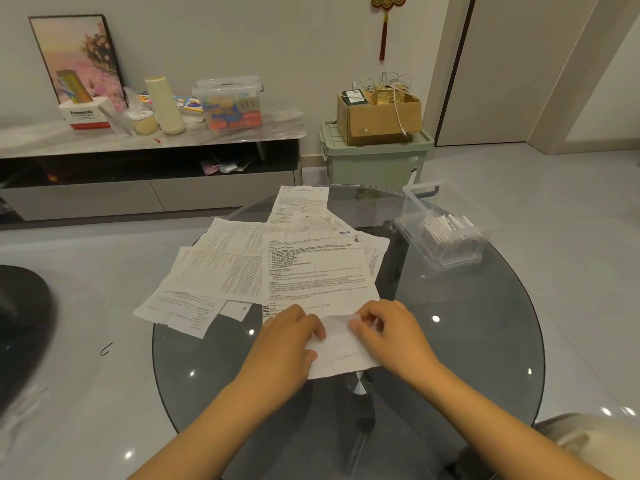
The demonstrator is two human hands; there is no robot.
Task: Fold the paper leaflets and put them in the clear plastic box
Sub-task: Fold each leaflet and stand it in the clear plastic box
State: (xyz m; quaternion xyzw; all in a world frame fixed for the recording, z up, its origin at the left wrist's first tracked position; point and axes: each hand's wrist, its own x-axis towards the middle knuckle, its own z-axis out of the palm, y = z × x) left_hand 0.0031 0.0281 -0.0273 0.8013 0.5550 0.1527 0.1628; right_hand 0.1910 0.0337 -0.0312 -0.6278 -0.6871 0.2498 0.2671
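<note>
A white printed leaflet (320, 271) lies open on the round glass table (467, 341), its near end turned up into a blank flap (337, 348). My left hand (289, 336) holds the flap's left edge with curled fingers. My right hand (384, 329) pinches its right top corner. Several other unfolded leaflets (225, 268) are spread to the left and behind. The clear plastic box (441, 225) stands at the table's far right with several folded leaflets upright inside.
A low sideboard (149, 161) against the wall carries a lidded clear box, a tissue box and jars. A green storage bin (375, 157) with a cardboard box on top stands behind the table. A dark seat (20, 313) is at the left.
</note>
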